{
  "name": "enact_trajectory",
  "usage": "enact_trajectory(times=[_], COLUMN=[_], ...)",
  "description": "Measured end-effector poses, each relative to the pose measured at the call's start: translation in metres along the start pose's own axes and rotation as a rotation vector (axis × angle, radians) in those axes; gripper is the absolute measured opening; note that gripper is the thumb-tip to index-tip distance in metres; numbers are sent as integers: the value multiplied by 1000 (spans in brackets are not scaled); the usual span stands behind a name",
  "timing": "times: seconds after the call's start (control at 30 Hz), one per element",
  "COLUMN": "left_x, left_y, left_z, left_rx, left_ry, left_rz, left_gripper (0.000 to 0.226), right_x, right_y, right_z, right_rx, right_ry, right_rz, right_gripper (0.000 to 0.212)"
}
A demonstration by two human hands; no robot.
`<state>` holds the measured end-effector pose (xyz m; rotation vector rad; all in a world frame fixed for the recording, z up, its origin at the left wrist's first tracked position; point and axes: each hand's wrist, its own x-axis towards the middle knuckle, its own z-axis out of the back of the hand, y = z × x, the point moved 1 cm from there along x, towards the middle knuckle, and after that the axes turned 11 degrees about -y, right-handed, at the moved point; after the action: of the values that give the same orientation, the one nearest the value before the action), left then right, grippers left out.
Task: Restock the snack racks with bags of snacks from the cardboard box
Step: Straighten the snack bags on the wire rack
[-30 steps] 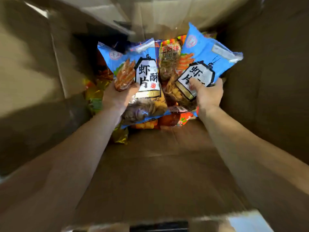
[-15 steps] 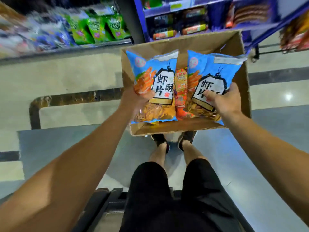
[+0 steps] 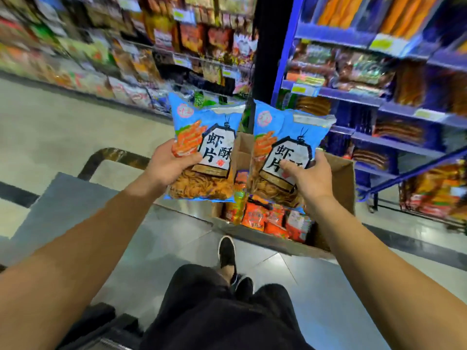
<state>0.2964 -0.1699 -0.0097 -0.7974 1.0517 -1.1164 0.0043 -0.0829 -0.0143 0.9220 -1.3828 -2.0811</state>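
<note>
My left hand [image 3: 169,165] grips a blue snack bag [image 3: 204,147] by its left side, held upright in the air. My right hand [image 3: 309,178] grips a second, matching blue snack bag [image 3: 283,145] by its lower right part. Both bags hang above the open cardboard box [image 3: 341,188], which stands on the floor and holds several orange and red snack bags [image 3: 265,217]. Snack racks [image 3: 353,97] with blue shelves rise behind the box on the right, and more racks [image 3: 126,54] run along the left.
A grey mat [image 3: 75,198] and shiny tiled floor lie under me. My legs in black shorts and dark shoes [image 3: 227,253] stand just before the box. A dark pillar [image 3: 267,46] splits the two rack sections. A dark cart edge [image 3: 101,324] shows at the bottom left.
Both hands have lifted the two blue bags out of the box and up toward the racks. My view has risen from the box interior to the shelves.
</note>
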Motion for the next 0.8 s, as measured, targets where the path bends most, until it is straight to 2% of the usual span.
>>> enact_trajectory(times=[0.17,0.4,0.53,0.63,0.8], left_x=[-24,-39,-27,-9,35], left_y=[-23,-35,-26,-19,-7], left_z=[62,141,187,227,304], left_rx=[-96,-283,-370,-414,-435], left_ry=[-156,-295,-334,-342,-300], left_rz=[-44,-78,-83,-96,-94], left_gripper=[27,38,43,37,35], right_x=[-30,-75,-97,-111,-133], right_y=[56,121,144,153,162], right_z=[-26,-82,-126,-170,-247], right_rx=[46,52,12,24,30], right_ry=[129,240,255,237,217], right_rz=[134,258,330,336,333], right_gripper=[45,47,47,48,48])
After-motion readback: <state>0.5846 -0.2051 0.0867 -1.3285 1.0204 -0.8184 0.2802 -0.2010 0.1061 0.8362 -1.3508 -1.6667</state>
